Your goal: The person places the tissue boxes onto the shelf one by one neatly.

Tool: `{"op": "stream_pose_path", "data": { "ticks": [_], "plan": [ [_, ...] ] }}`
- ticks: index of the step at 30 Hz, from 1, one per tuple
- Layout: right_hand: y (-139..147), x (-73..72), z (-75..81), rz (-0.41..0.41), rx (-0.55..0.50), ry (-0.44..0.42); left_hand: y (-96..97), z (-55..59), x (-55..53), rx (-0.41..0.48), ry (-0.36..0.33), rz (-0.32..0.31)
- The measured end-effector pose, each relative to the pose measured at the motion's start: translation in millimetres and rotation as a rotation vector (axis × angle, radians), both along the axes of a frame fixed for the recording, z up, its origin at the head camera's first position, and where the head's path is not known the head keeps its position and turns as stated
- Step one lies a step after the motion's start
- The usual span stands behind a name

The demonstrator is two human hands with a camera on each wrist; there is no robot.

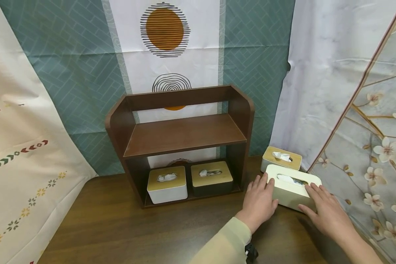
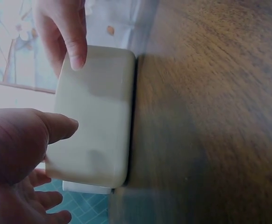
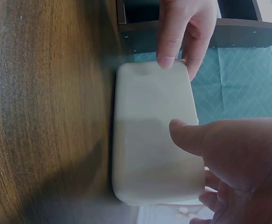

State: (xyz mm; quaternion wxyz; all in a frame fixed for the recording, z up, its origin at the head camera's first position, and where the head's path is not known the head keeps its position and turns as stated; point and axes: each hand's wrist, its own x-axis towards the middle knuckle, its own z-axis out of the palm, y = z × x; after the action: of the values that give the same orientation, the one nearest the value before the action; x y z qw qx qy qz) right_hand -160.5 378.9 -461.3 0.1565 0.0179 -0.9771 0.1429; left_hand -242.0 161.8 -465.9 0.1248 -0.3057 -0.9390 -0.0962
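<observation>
A cream tissue box (image 1: 292, 190) with a slotted lid stands on the table at the right, between both hands. My left hand (image 1: 259, 201) holds its left end, thumb on the front face and fingers at the end. At the other end my right hand (image 1: 330, 211) grips it, its thumb (image 3: 185, 135) against the front face in the right wrist view. Most of the box's front face (image 2: 98, 112) shows in the left wrist view. Directly behind it sits a white tissue box (image 1: 267, 165) with a wooden lid, partly covered by the cream one.
A dark brown two-tier shelf (image 1: 184, 134) stands left of the hands. Its lower level holds a white tissue box (image 1: 168, 193) and a dark tissue box (image 1: 214, 189), both wood-lidded. Patterned cloth (image 1: 366, 146) hangs close on the right. The wooden table (image 1: 135, 234) extends in front.
</observation>
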Motion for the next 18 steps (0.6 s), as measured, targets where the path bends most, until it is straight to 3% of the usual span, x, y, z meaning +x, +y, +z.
{"op": "stream_pose_path", "data": {
  "ticks": [18],
  "plan": [
    [-6, 13.8, -4.8, 0.020, -0.016, -0.001, -14.1, 2.1, 14.5, 0.017, 0.002, -0.010]
  ]
}}
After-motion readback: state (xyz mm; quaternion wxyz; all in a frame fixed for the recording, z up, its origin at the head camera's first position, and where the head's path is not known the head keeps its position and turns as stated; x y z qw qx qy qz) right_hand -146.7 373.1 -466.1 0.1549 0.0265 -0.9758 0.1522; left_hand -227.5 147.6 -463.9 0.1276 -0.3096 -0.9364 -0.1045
